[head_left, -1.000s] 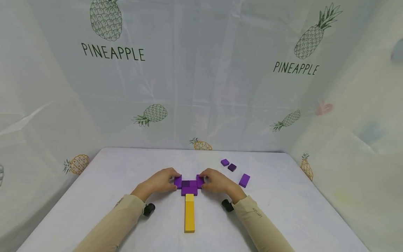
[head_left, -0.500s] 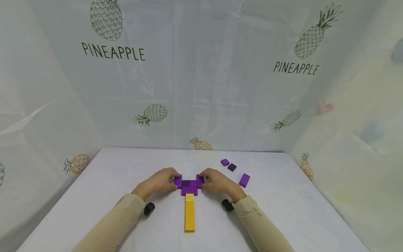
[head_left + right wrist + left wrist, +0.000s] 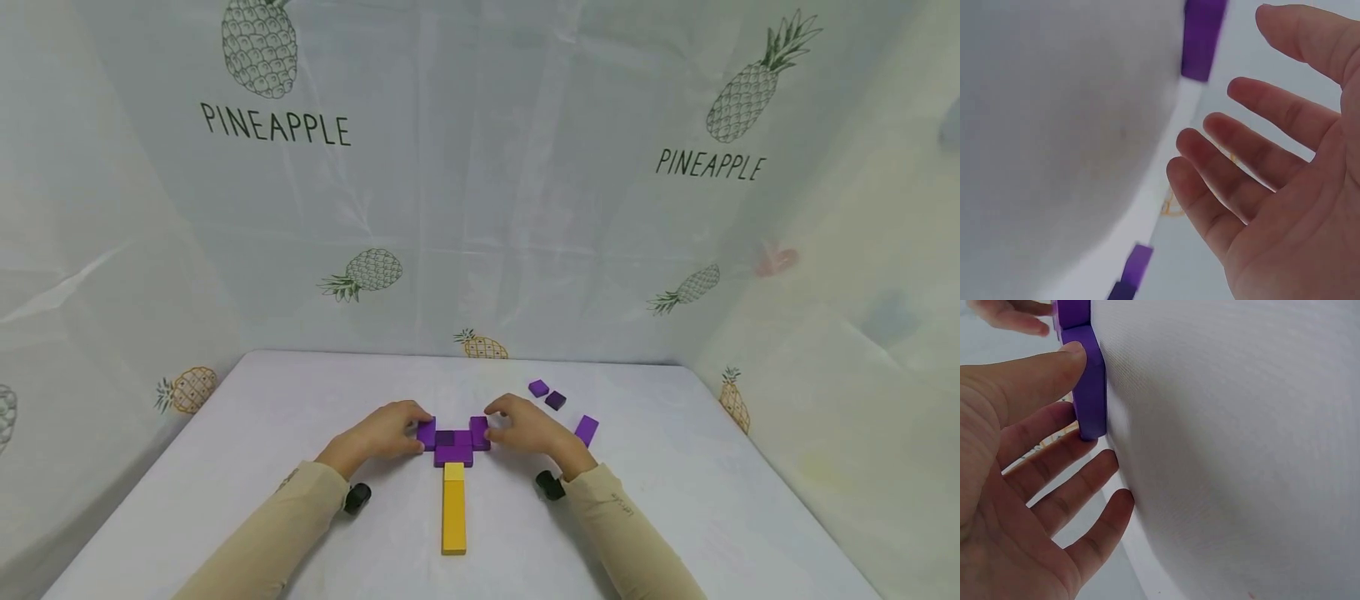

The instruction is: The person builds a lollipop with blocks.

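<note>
My left hand (image 3: 382,431) pinches the left upright purple block (image 3: 426,436) between thumb and fingers; the left wrist view shows the thumb on its near face. My right hand (image 3: 531,429) is just right of the matching right purple block (image 3: 480,434), and the right wrist view shows its fingers spread apart from the block. Between these two blocks lie a dark purple block (image 3: 444,438) and a purple block (image 3: 462,438), side by side. A wider purple block (image 3: 453,457) lies below them. From it a small light yellow block (image 3: 453,472) and a long yellow block (image 3: 453,517) run toward me.
Loose on the table (image 3: 337,542) at the back right are a small purple block (image 3: 538,388) and a dark purple one (image 3: 555,401). A rectangular purple block (image 3: 587,427) is partly hidden behind my right wrist. A pineapple-print cloth (image 3: 480,208) hangs around the table.
My right hand has let go of the right purple block and moved slightly right, its fingers parting. The left hand stays on its block.
</note>
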Demonstrator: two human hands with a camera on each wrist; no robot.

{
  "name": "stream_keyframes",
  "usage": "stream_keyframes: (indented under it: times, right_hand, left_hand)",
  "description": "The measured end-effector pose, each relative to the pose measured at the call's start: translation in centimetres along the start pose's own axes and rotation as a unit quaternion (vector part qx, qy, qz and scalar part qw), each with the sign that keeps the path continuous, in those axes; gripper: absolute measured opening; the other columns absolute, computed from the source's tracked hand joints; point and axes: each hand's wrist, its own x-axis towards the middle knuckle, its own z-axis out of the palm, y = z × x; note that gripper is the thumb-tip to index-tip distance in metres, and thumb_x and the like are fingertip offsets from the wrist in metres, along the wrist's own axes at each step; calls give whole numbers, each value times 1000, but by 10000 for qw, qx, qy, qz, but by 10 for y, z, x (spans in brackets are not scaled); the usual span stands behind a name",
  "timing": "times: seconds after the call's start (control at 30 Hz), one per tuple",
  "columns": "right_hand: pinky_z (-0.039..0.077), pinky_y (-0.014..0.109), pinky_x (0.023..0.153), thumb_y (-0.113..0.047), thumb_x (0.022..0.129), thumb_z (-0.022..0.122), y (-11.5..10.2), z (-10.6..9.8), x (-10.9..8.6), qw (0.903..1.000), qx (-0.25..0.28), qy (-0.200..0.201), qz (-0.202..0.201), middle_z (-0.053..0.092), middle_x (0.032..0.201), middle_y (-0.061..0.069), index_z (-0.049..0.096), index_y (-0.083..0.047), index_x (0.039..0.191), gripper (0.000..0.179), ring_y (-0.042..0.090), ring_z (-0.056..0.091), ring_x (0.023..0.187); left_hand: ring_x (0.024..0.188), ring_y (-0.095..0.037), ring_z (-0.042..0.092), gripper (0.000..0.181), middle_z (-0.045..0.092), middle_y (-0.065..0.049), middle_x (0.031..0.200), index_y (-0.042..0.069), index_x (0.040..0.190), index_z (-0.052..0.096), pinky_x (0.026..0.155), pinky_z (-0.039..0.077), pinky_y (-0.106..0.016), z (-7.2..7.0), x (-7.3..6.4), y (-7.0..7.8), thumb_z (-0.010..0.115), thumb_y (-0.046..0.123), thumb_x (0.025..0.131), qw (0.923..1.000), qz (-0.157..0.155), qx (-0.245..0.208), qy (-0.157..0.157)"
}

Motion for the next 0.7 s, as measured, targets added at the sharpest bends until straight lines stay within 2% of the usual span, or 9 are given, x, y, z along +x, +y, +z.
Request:
stream_keyframes:
  times: [0.27, 0.43, 0.5, 0.7]
  right_hand:
    - [42, 48, 103, -26, 92, 68, 19, -28, 9, 9985, -39, 536, 36, 58, 129, 12, 62, -2, 125, 42, 32, 51, 123]
    - [44, 47, 99, -23, 91, 69, 31, -39, 20, 9967, -190, 775, 115, 60, 126, 14, 62, 0, 124, 42, 34, 56, 115]
    - [45, 47, 99, -23, 90, 70, 37, -41, 24, 9955, -347, 865, 142, 61, 125, 14, 63, 1, 124, 42, 34, 57, 114]
    - [39, 49, 106, -26, 89, 71, 53, -45, 31, 9913, -864, 939, 325, 59, 129, 16, 61, -2, 127, 46, 35, 49, 126]
  left_hand:
    - [112, -26, 57, 45, 63, -6, 120, 9, 124, 65, 102, 44, -45, 1, 1, -3, 79, 18, 83, 10000, -27, -21, -19]
    - [112, -26, 57, 44, 63, -6, 120, 10, 124, 65, 101, 45, -45, 0, 2, -4, 79, 18, 82, 10000, 0, -11, 32]
    - [111, -26, 57, 44, 63, -5, 120, 10, 124, 65, 101, 45, -45, 1, 2, -4, 79, 18, 82, 10000, 14, -40, 23]
    - [112, -26, 57, 44, 62, -6, 121, 10, 124, 65, 102, 44, -44, 2, 3, -3, 79, 18, 83, 10000, -17, -80, -29]
